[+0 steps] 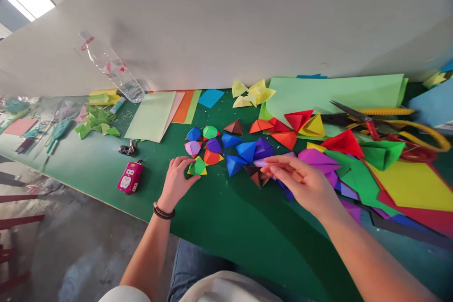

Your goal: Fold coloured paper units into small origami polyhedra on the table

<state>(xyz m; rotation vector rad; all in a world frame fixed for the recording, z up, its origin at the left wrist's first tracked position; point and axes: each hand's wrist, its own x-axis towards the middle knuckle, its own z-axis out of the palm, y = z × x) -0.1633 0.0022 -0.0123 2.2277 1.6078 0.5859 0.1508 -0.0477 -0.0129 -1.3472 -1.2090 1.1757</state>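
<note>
My left hand is closed round the edge of a small green and yellow folded paper piece on the table, thumb on the near side. Next to it lie similar small pieces: an orange one, a lilac one, a violet one, a blue one and a green one. My right hand is pinched at a pale lilac folded paper, partly hidden by the fingertips. Blue folded papers and a brown one lie beside these fingertips.
On the green table stand a clear bottle, leaning on the white partition, and a pink box. Scissors, yellow paper sheets and purple folded papers crowd the right. Pale green sheets lie at the back left.
</note>
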